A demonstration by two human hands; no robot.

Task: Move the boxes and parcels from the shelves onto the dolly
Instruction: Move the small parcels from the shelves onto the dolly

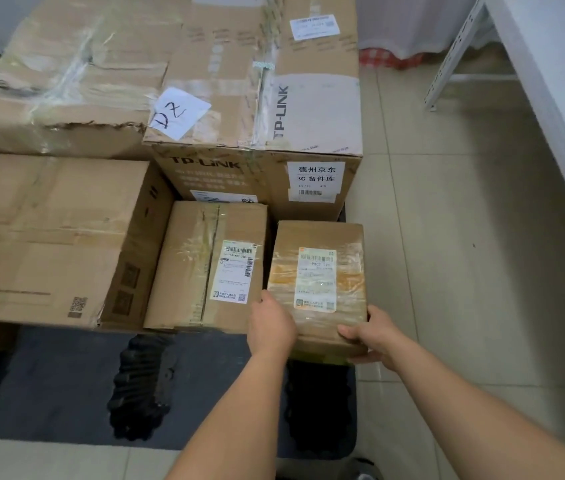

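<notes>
Dark dolly deck (pixel 66 386) lies nearest, below the grip. Left hand (pixel 270 329) and right hand (pixel 373 336) clasp the near corners of a small taped parcel (pixel 319 282) at the deck's right edge. Just left of it sits a labelled box (pixel 205 268); beyond, a TP-LINK carton (pixel 257 133).

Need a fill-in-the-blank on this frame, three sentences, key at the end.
1. Both hands hold the small brown cardboard box with the ____ tape.
2. The white paper note on the large TP-LINK cardboard box reads ____.
3. The left hand and right hand grip the box's ____ end.

Missing words: orange; DZ; near
</notes>
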